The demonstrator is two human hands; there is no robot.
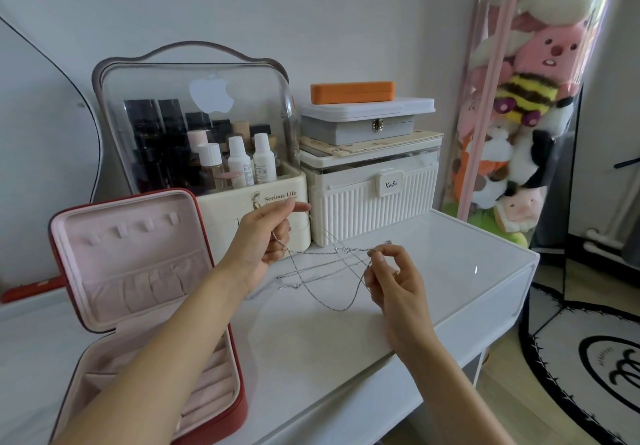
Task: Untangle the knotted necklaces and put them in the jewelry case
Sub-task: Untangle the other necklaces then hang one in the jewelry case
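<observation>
The necklaces hang stretched left to right above the desk, the knot nearer the right hand. Both pinch chain, the left hand higher (strands sagging below). The open jewelry case waits beside the left arm.

Thin silver necklaces hang knotted above the table, beside the open red, pink-lined jewelry case.

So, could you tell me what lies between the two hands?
In the head view, tangled necklaces stretch from left hand to right hand, knot midway.
</observation>
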